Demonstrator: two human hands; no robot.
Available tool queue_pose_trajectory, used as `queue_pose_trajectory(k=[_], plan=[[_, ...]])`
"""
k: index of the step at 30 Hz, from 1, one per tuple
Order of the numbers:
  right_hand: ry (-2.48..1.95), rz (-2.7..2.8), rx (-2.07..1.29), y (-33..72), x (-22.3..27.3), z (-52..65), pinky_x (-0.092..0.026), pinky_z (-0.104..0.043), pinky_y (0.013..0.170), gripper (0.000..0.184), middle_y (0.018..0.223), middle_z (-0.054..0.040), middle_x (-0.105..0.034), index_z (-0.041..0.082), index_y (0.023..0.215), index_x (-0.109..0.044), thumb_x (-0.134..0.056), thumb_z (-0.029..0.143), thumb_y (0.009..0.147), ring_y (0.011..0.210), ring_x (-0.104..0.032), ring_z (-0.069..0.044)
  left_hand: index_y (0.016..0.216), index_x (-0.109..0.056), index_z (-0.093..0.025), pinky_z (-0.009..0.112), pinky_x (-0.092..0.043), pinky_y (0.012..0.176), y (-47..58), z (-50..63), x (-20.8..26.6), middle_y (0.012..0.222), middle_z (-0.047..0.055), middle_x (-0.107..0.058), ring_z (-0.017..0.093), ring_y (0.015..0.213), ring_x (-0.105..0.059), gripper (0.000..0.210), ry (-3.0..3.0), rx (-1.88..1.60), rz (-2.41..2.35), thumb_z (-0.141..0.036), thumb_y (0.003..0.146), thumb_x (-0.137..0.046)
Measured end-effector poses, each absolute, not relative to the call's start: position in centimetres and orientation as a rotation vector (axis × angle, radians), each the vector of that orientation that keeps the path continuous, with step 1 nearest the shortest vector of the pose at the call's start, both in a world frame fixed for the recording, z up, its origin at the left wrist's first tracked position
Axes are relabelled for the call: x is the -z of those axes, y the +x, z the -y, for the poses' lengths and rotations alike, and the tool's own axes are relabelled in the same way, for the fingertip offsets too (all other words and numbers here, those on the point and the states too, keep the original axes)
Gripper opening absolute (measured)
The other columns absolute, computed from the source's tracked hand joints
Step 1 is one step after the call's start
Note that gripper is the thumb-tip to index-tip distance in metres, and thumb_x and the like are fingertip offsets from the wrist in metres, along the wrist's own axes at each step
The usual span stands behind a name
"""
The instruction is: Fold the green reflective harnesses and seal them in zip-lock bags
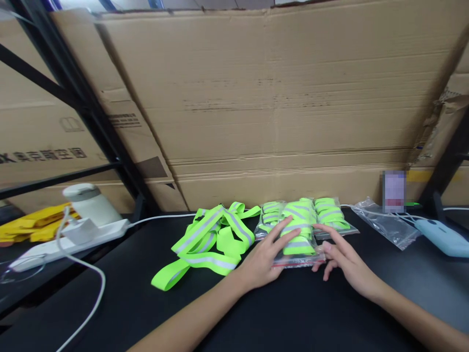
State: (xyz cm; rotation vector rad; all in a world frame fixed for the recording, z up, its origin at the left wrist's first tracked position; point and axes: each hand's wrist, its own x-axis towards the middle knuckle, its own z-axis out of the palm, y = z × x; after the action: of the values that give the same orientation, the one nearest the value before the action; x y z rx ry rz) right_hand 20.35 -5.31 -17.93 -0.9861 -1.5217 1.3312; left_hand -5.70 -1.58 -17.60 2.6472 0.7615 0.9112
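A clear zip bag (298,246) holding folded neon-green reflective strap lies in front of two similar bags, partly overlapping them. Across its left side rests my left hand (266,256), fingers stretched and apart, the thumb low at the bag's bottom edge. At the lower right corner of the same bag is my right hand (344,261); its thumb and curled lower fingers close on the edge, while the index finger reaches out. Behind sit the left bag (269,215) and the right bag (331,215). Loose green reflective straps (216,239) lie heaped to the left.
A white power strip (106,237) with a plugged-in charger and cable lies at left, near a pale bottle (91,203) and yellow packets (36,222). On the right are a flat clear bag (390,227) and a light-blue device (443,237). Cardboard (274,98) walls the back.
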Motion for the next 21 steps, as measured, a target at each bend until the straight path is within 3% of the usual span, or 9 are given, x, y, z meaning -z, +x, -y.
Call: queue_pose_trajectory(k=[2,5,9,11,15,18,21], plan=[[-0.949,1.521,-1.362,20.0,18.4,4.8,-0.057,-0.027,0.053,0.063,0.1,-0.0082,-0.07,0.027,0.148,-0.045,-0.062,0.057,0.096,0.094,-0.071,-0.026,0.161,-0.03,-0.033,0.049,-0.041,0.119,-5.8,0.7,17.5,0.172,0.011,-0.015,0.035,0.153,-0.033,0.071,2.628,-0.844,-0.851,-0.026,0.097,-0.062],[-0.93,1.5,-1.368,19.8,18.9,3.9,-0.057,-0.025,0.053,0.059,0.125,-0.0134,-0.067,0.025,0.141,-0.056,-0.07,0.052,0.091,0.11,-0.065,-0.028,0.163,-0.025,-0.032,0.052,-0.041,0.119,-5.7,0.2,17.5,0.173,0.012,-0.008,0.038,0.153,-0.031,0.083,2.627,-0.811,-0.982,-0.04,0.093,-0.069],[-0.891,1.464,-1.413,20.0,19.1,3.5,-0.061,-0.028,0.062,0.064,0.155,-0.0113,-0.05,0.03,0.149,-0.051,-0.072,0.046,0.091,0.128,-0.056,-0.03,0.163,-0.022,-0.029,0.062,-0.029,0.122,-5.5,0.0,17.7,0.173,0.014,-0.009,0.042,0.157,-0.017,0.091,2.703,-0.836,-1.065,-0.052,0.09,-0.071],[-0.85,1.451,-1.405,20.1,19.1,3.7,-0.062,-0.03,0.069,0.069,0.164,-0.0074,-0.038,0.035,0.154,-0.046,-0.073,0.044,0.091,0.14,-0.046,-0.032,0.161,-0.026,-0.026,0.061,-0.03,0.122,-5.5,-0.1,17.9,0.171,0.016,-0.015,0.04,0.156,-0.019,0.08,2.727,-0.955,-1.085,-0.044,0.095,-0.066],[-0.803,1.459,-1.455,20.4,19.1,3.7,-0.062,-0.032,0.077,0.083,0.173,-0.0013,-0.019,0.045,0.159,-0.032,-0.077,0.041,0.089,0.148,-0.039,-0.033,0.137,-0.054,-0.023,0.05,-0.048,0.109,-5.5,-0.8,18.5,0.144,0.017,-0.05,0.032,0.136,-0.05,0.04,2.778,-1.341,-1.092,-0.017,0.098,-0.057],[-0.815,1.475,-1.515,20.6,19.2,3.0,-0.062,-0.031,0.076,0.095,0.171,-0.0078,-0.024,0.045,0.161,-0.023,-0.081,0.042,0.086,0.143,-0.048,-0.034,0.114,-0.064,-0.023,0.043,-0.053,0.095,-5.3,-1.3,18.8,0.12,0.011,-0.063,0.027,0.116,-0.062,0.026,2.87,-1.395,-1.065,-0.008,0.098,-0.051],[-0.85,1.448,-1.504,20.6,19.5,2.3,-0.063,-0.03,0.068,0.099,0.166,-0.0132,-0.034,0.043,0.162,-0.021,-0.082,0.046,0.083,0.136,-0.056,-0.035,0.115,-0.065,-0.023,0.043,-0.053,0.095,-5.0,-1.8,18.9,0.124,0.01,-0.066,0.026,0.117,-0.063,0.027,2.906,-1.293,-1.087,-0.008,0.101,-0.047]])
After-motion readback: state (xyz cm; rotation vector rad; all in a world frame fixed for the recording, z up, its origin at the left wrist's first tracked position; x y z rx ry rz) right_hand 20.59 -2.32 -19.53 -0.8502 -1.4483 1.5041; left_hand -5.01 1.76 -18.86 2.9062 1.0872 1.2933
